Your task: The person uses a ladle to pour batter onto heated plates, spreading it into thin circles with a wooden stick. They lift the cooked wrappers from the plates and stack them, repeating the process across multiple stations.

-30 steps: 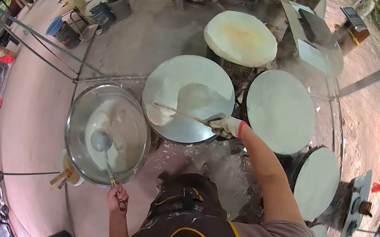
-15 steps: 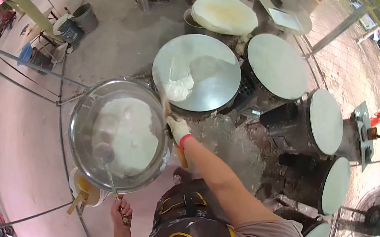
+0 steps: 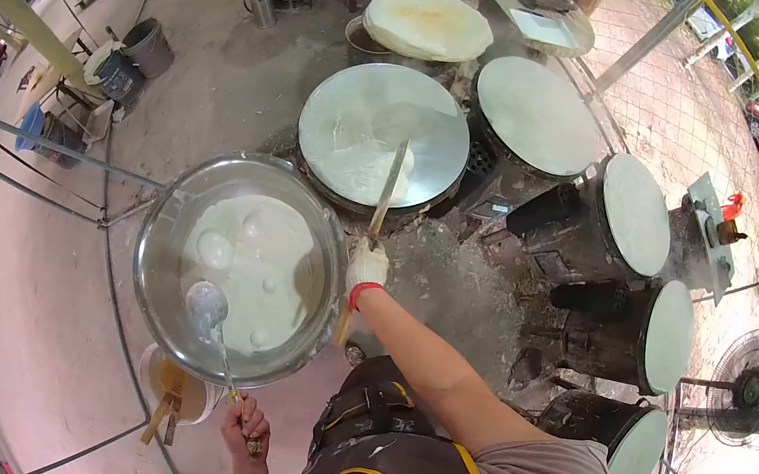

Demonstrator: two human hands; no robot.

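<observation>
The right hand (image 3: 367,265) in a glove holds a long stick (image 3: 386,193) over the round pan (image 3: 384,132). The left hand (image 3: 246,419) holds a ladle (image 3: 207,306) in the big bowl (image 3: 167,230).

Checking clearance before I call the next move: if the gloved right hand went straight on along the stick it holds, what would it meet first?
Probably the white batter on the nearest round griddle. The right hand points its spreader stick up over the griddle's near rim; the tip already lies at the batter patch, though height above it is unclear.
</observation>
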